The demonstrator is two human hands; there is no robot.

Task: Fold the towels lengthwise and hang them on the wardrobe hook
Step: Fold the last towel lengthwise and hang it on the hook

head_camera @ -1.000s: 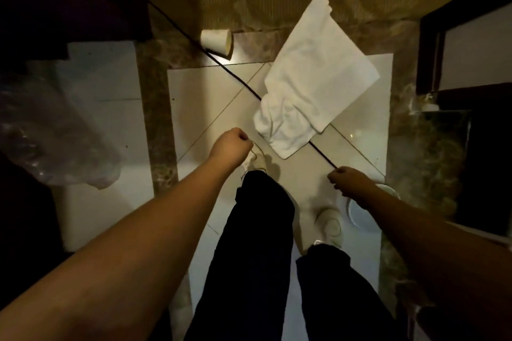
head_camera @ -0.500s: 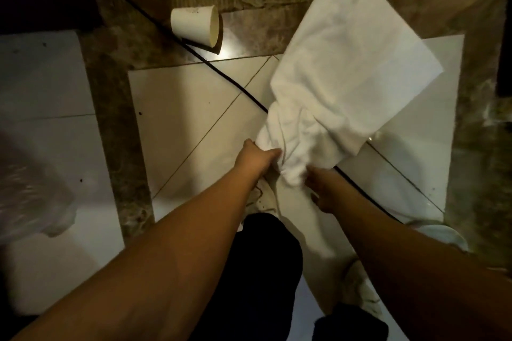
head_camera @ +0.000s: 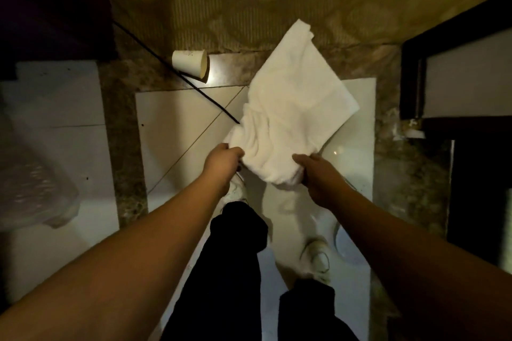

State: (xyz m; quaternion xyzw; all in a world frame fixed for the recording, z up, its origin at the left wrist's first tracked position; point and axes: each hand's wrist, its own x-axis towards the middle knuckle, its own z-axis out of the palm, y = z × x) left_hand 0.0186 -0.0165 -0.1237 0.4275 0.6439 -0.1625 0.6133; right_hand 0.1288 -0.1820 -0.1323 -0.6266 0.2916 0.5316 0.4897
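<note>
A white towel [head_camera: 293, 108] lies partly on the tiled floor, its far corner reaching the patterned carpet. Its near end is bunched up and lifted. My left hand [head_camera: 224, 159] grips the bunched left edge of the towel. My right hand [head_camera: 315, 171] holds the bunched right side, fingers curled under the cloth. No wardrobe hook is in view.
A paper cup [head_camera: 191, 65] lies on its side by the carpet edge, beside a thin black cable [head_camera: 177, 75] running diagonally under the towel. A dark door frame [head_camera: 412, 75] stands at right, a clear plastic bag [head_camera: 30, 183] at left. My legs and white shoes [head_camera: 318, 257] are below.
My hands went from hanging free above the floor to reaching down and taking hold of the towel's near end, which is now lifted. They have spread apart since half a second ago.
</note>
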